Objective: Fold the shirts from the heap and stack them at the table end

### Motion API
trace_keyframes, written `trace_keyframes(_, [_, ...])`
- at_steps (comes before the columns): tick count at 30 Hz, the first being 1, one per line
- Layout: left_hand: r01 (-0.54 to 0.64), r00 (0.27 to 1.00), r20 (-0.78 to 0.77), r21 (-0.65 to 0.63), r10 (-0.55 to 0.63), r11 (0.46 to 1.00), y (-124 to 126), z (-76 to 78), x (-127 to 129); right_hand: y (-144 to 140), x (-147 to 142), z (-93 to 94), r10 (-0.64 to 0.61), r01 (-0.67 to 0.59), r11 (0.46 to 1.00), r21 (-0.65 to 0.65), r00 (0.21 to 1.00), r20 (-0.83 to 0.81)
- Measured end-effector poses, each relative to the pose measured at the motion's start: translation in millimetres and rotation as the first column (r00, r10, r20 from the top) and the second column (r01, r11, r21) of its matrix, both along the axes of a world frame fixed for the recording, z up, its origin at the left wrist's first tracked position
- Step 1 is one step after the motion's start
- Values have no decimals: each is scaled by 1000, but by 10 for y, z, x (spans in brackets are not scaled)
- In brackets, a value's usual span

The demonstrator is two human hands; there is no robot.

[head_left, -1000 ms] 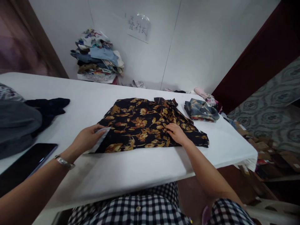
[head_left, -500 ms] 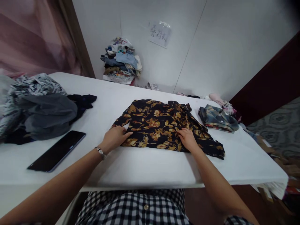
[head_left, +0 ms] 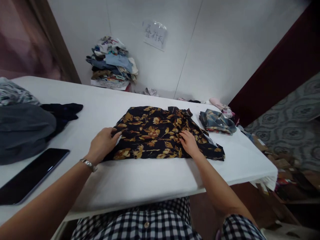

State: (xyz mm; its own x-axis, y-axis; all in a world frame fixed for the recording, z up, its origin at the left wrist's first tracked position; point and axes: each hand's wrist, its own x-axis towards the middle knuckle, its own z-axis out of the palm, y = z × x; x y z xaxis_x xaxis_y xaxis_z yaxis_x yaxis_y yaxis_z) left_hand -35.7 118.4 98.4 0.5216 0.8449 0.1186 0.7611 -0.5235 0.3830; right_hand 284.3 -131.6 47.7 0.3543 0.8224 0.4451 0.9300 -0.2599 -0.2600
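The fingers (head_left: 109, 130) of the left hand (head_left: 102, 144) curl part-way in at the nine o'clock edge of a black shirt with golden flowers (head_left: 150, 131), thumb and forefinger a little apart; whether they pinch the cloth I cannot tell. The right hand (head_left: 191, 144) lies on the same shirt toward four o'clock, its fingers bent and close together with the tips touching the cloth; whether they grip a fold is hidden from this angle.

The shirt lies in the middle of a white-covered table (head_left: 140, 180), its collar at one o'clock, slightly rumpled there, and one corner reaching out to four o'clock. Near the shirt, between two and three o'clock, sits a folded plaid shirt (head_left: 217, 120), with a pink cloth (head_left: 216, 102) just behind it.

Out at nine o'clock are a grey garment (head_left: 25, 128) and, touching it, a dark navy cloth (head_left: 62, 115). A black phone (head_left: 33, 175) lies flat toward eight. At eleven o'clock, against the wall, rises a tall pile of clothes (head_left: 112, 63); at twelve, a handwritten sign (head_left: 155, 35) hangs on the wall. A silvery bracelet (head_left: 88, 165) circles the left wrist.
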Motion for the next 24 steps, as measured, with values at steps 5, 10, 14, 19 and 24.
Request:
trace_keyframes(5, [284,959,-63,138,-278,949,114,-204,116,-232,0,4,-112,112,994,-10,994,14])
trace_keyframes(10, [445,892,-162,146,-422,884,276,-355,355,-434,186,80,-340,344,937,-66,939,56])
trace_keyframes(14, [490,869,-155,143,-469,860,257,-181,427,-528,344,131,-470,464,849,-253,882,42])
trace_keyframes(19, [378,923,-87,13,-375,926,256,-14,418,-505,390,125,-429,409,844,-347,903,22])
trace_keyframes(24, [525,843,-169,53,-511,849,352,-246,495,-391,467,153,-513,486,794,-365,858,25])
